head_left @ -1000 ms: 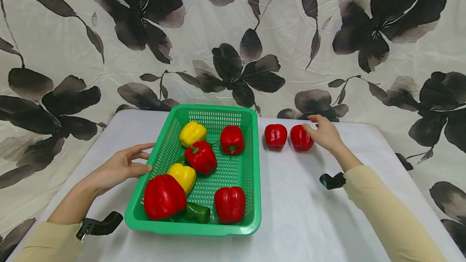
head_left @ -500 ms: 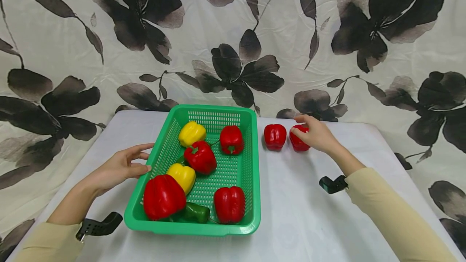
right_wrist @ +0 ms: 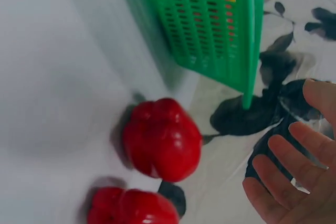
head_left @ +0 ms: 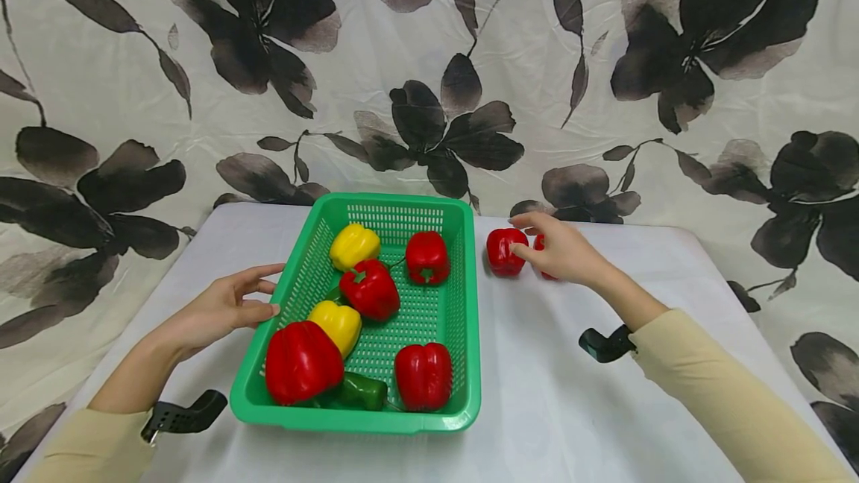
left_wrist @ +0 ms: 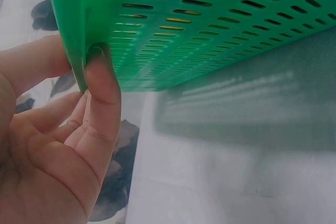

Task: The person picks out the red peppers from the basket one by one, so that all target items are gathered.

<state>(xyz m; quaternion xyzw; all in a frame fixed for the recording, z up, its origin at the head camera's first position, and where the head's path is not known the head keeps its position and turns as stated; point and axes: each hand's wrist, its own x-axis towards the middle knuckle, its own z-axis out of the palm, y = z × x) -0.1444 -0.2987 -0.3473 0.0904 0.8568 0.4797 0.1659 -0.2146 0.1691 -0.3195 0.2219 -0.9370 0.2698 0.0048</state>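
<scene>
My left hand [head_left: 218, 311] pinches the left rim of a green plastic basket [head_left: 478, 319]. In the left wrist view, the thumb and a bent finger [left_wrist: 102, 82] have the rim between them. My right hand [head_left: 564, 248] hovers over two red bell peppers lying right of the basket. Its fingers are spread and relaxed, and in the right wrist view they are apart from both peppers. The nearer-to-basket red bell pepper [head_left: 505, 253] shows mostly; the other red bell pepper [right_wrist: 134, 207] is largely behind the hand in the head view.
Inside the basket lie several red bell peppers [head_left: 424, 377], two yellow bell peppers [head_left: 354, 247] and a green pepper [head_left: 362, 391]. Another green bit shows under a red one. The basket stands on a white-covered table [head_left: 570, 408], with a floral cloth [head_left: 429, 43] hanging behind.
My right hand has moved left, from the farther red bell pepper towards the one beside the basket. My left hand, the basket and the peppers have stayed in place.
</scene>
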